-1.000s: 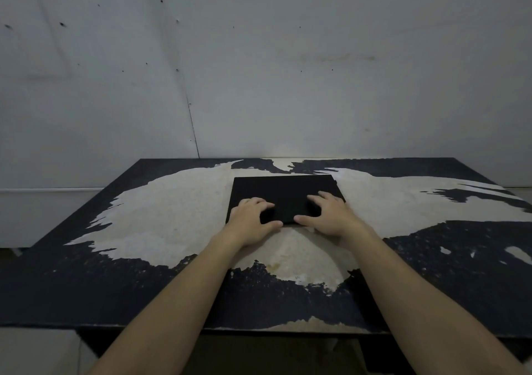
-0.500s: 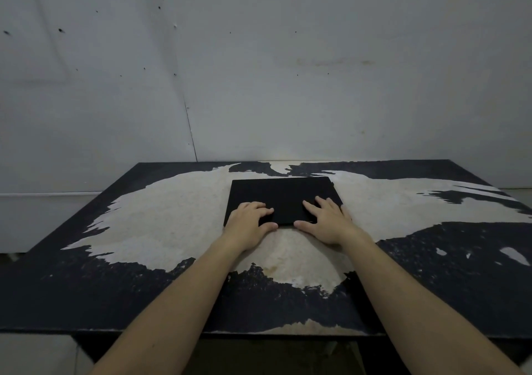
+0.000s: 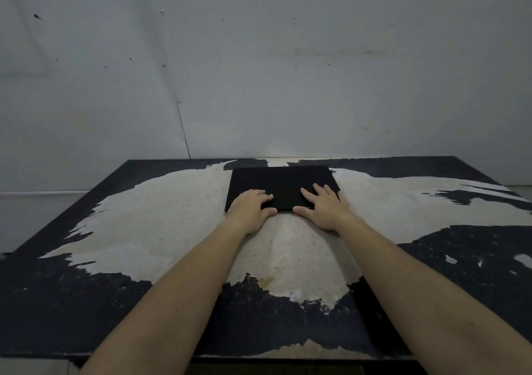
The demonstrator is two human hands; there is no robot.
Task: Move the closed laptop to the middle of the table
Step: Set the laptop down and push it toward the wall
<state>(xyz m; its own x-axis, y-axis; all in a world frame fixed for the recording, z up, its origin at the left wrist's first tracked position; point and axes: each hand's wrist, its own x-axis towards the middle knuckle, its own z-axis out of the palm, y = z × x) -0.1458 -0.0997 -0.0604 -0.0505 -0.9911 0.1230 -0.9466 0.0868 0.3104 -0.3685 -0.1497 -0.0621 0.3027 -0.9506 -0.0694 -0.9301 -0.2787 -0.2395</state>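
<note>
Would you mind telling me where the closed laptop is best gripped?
Probably by its near edge, from the person's side. The laptop lies flat and thin on the table; both hands, left and right, already rest there.

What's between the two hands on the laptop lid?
Nothing: head view shows bare black laptop lid between left hand and right hand.
</note>
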